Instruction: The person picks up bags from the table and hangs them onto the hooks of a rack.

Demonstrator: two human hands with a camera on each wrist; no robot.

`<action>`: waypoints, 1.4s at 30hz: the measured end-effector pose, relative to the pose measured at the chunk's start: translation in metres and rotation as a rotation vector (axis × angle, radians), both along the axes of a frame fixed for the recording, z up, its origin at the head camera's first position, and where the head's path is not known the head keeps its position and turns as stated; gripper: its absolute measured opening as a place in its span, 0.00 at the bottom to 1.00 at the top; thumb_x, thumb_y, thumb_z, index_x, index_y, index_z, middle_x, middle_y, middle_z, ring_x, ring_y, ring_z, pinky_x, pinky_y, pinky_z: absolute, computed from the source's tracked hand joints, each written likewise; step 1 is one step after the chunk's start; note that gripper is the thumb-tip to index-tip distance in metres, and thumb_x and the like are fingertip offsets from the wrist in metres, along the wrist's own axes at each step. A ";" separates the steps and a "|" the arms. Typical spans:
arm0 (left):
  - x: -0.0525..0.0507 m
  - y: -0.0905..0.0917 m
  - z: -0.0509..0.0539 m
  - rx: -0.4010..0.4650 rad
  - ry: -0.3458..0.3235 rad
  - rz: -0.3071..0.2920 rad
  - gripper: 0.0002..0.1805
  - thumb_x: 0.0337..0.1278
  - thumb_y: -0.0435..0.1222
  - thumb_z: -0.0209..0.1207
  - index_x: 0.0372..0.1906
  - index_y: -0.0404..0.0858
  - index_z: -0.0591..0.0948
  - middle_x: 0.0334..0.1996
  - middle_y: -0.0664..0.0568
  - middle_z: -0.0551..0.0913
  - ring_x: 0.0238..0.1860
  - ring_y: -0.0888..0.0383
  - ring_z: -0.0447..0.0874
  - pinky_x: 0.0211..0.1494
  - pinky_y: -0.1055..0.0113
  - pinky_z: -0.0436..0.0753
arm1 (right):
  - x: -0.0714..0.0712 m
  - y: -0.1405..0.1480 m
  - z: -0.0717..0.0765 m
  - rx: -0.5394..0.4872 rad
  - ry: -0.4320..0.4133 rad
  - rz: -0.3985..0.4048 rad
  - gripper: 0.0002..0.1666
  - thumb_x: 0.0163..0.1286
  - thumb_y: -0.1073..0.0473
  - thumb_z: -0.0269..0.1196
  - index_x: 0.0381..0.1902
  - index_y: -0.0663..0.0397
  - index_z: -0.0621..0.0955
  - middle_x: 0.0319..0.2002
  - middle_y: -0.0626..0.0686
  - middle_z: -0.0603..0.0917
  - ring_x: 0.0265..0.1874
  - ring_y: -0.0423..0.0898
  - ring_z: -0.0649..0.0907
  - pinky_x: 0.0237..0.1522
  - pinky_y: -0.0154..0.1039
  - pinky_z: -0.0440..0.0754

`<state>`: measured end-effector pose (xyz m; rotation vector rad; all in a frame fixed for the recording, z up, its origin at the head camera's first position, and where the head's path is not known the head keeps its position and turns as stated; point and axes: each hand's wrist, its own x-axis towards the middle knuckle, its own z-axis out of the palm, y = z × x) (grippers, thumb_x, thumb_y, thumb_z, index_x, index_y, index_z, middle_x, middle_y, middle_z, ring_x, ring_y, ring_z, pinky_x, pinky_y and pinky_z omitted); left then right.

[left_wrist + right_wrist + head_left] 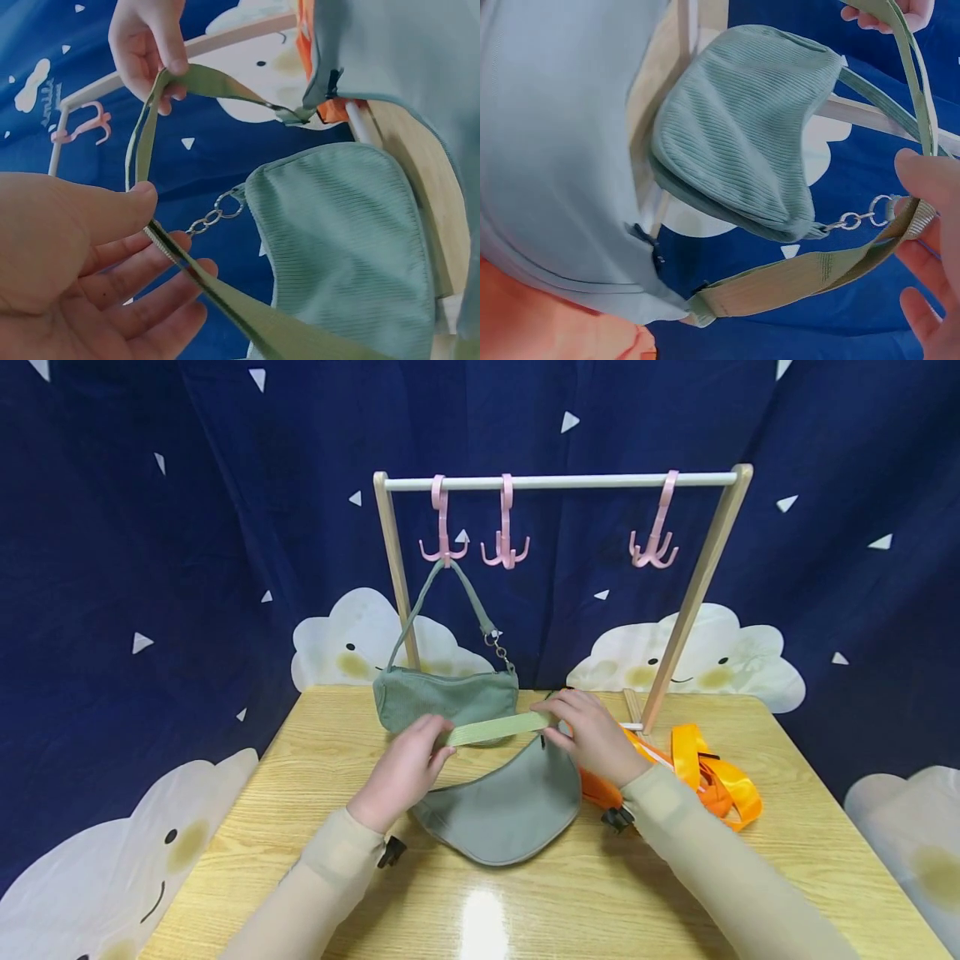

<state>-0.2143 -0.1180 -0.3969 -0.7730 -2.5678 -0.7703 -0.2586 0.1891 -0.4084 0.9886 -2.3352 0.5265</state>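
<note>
One pale beige fabric sleeve [322, 885] ends at the left hand [407, 764], which pinches a flat light-green woven strap [497, 729], a sage-green ribbed bag [450, 696] just beyond. Between and below the hands is the strap's smooth grey crescent-shaped bag [502, 814]; the right hand [592, 733] pinches the strap too, left of glossy orange fabric [716, 795].

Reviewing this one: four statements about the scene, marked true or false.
1. The left hand and right hand hold the flat green webbing strap of the smooth grey-green crescent bag. True.
2. The ribbed green fabric bag hangs from the rightmost pink plastic hook. False: its strap loops over the leftmost hook.
3. A glossy orange fabric bundle lies on the wooden table, right of the crescent bag. True.
4. The white rail carries five hooks. False: it carries three.
</note>
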 end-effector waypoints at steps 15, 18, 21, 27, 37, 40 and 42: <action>-0.014 0.005 0.028 0.127 -0.114 0.018 0.12 0.70 0.32 0.62 0.54 0.35 0.79 0.51 0.44 0.83 0.50 0.49 0.83 0.57 0.53 0.83 | -0.008 0.003 0.032 -0.112 -0.119 0.004 0.19 0.67 0.63 0.72 0.54 0.56 0.82 0.49 0.52 0.86 0.42 0.48 0.82 0.50 0.48 0.84; -0.017 0.006 0.034 0.140 -0.121 0.015 0.13 0.71 0.32 0.62 0.55 0.35 0.79 0.52 0.43 0.84 0.53 0.48 0.83 0.60 0.52 0.82 | -0.012 0.004 0.037 -0.122 -0.107 0.007 0.16 0.67 0.64 0.71 0.51 0.55 0.82 0.47 0.53 0.86 0.43 0.50 0.82 0.50 0.48 0.83; -0.021 0.008 0.040 0.155 -0.127 0.012 0.14 0.71 0.33 0.62 0.56 0.33 0.79 0.52 0.41 0.83 0.55 0.46 0.83 0.61 0.51 0.81 | -0.014 0.004 0.044 -0.139 -0.110 0.008 0.13 0.68 0.64 0.71 0.49 0.55 0.82 0.46 0.53 0.86 0.42 0.51 0.82 0.50 0.48 0.81; -0.026 0.009 0.050 0.200 -0.148 0.009 0.14 0.71 0.33 0.62 0.56 0.32 0.79 0.50 0.41 0.83 0.51 0.47 0.83 0.58 0.53 0.83 | -0.015 0.004 0.060 -0.170 -0.168 -0.010 0.11 0.70 0.62 0.69 0.48 0.54 0.81 0.45 0.53 0.86 0.43 0.49 0.82 0.48 0.47 0.82; -0.032 0.012 0.064 0.260 -0.176 0.008 0.14 0.71 0.34 0.62 0.56 0.33 0.79 0.51 0.41 0.82 0.52 0.46 0.83 0.59 0.52 0.83 | -0.020 0.005 0.080 -0.187 -0.233 -0.031 0.09 0.73 0.60 0.67 0.48 0.51 0.80 0.44 0.52 0.87 0.44 0.49 0.84 0.48 0.47 0.84; -0.035 0.014 0.069 0.300 -0.177 0.008 0.14 0.72 0.33 0.61 0.57 0.32 0.78 0.51 0.40 0.82 0.51 0.45 0.85 0.59 0.51 0.83 | -0.022 0.005 0.085 -0.212 -0.264 -0.056 0.09 0.74 0.59 0.66 0.49 0.51 0.80 0.44 0.54 0.88 0.46 0.52 0.86 0.53 0.51 0.86; -0.037 0.016 0.072 0.326 -0.178 0.007 0.15 0.72 0.33 0.61 0.57 0.32 0.78 0.52 0.39 0.82 0.50 0.44 0.85 0.59 0.51 0.83 | -0.023 0.003 0.088 -0.234 -0.281 -0.069 0.09 0.74 0.59 0.66 0.49 0.52 0.80 0.44 0.55 0.88 0.47 0.54 0.87 0.57 0.54 0.84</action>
